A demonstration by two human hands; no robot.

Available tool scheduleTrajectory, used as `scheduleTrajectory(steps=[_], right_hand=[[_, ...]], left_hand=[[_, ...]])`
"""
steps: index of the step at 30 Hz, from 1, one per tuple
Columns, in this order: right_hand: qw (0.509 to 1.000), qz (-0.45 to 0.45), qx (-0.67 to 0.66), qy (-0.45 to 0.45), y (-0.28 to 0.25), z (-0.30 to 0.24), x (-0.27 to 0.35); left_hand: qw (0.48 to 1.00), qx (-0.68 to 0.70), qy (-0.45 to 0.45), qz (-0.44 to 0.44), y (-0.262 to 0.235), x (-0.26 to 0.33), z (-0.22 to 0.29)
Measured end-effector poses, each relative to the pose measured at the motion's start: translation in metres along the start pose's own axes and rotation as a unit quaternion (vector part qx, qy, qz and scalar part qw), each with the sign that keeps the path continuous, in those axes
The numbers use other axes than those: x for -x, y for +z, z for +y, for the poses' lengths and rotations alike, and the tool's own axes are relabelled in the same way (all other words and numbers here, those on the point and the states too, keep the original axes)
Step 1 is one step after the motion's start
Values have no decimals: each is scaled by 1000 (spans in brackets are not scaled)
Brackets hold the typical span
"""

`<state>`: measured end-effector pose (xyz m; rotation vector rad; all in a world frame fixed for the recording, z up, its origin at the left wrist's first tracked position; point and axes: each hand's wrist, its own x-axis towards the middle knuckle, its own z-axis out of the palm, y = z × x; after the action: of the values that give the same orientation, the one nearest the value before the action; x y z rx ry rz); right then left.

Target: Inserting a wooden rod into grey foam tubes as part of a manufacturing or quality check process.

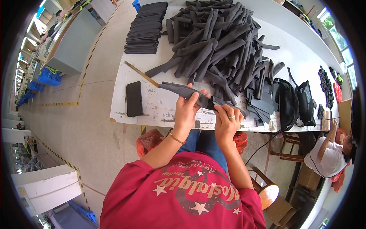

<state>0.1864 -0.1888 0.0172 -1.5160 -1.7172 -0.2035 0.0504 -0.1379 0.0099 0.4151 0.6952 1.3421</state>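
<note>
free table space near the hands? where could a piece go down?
Bare patch between phone and left hand, under the held sleeve. Another strip between the flat stack and the wooden stick. Crowded: loose pile across the middle, and the bag to the right of right hand.

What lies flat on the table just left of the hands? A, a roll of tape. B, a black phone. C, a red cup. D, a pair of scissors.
B: a black phone lies flat on the white table, left of the left hand, which holds a dark sleeve with the right hand.
</note>
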Motion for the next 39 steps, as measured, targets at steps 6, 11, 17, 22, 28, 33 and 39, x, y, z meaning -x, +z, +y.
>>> scheduleTrajectory(steps=[6,11,17,22,28,33,39], right_hand=[[1000,11,1,-12,-2,0,0],[999,24,5,-25,0,2,1],[999,-26,-13,22,-2,-8,-5],[999,-5,-27,19,3,-1,2],[999,7,-21,33,6,0,3],[999,12,-26,41,10,-9,2],[984,-18,-163,67,12,-24,10]], left_hand=[[999,37,-3,3,-1,-6,-3],[998,61,5,6,2,-4,-4],[998,58,17,14,-4,-7,-4],[998,70,4,9,-3,-6,-7],[998,60,11,-9,1,-4,-10],[999,38,14,-9,11,10,-16],[995,30,-47,-83,4,1,-13]])
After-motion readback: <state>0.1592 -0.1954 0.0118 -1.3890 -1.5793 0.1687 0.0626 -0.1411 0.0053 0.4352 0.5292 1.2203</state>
